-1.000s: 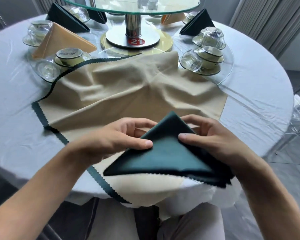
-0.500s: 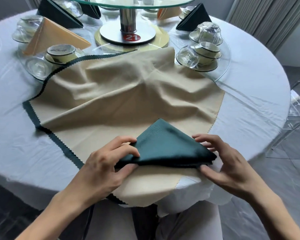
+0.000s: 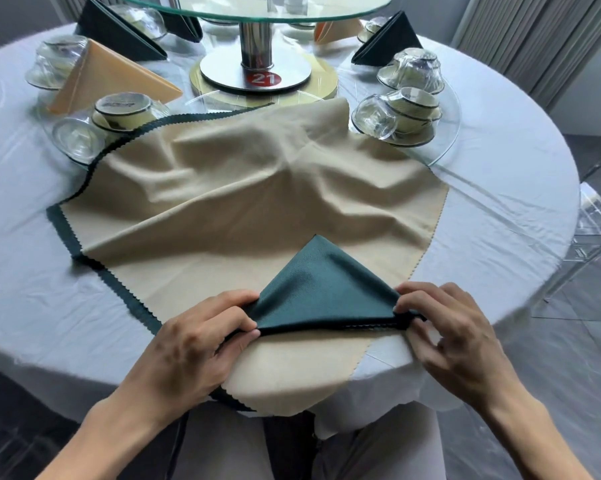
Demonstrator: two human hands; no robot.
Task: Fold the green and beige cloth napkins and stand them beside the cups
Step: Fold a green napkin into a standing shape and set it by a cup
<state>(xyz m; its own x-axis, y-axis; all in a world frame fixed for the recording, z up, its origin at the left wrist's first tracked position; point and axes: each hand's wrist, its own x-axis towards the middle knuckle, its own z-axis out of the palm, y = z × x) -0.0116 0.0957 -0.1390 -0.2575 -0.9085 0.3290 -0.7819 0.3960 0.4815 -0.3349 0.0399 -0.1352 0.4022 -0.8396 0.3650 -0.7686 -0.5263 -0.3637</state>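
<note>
Wrinkled white tablecloth (image 3: 499,188); left hand (image 3: 191,348), right hand (image 3: 454,337) pinch matte green napkin (image 3: 321,292) triangle's corners atop beige cloth (image 3: 222,202).

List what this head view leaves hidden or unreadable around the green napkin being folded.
- Green napkin: its inner layers and underside, hidden by its own top fold.
- Green cloth under the beige cloth: only a border shows.
- Left hand and right hand: fingertips tucked under the napkin corners.
- Print on the cup: too small to read.
</note>
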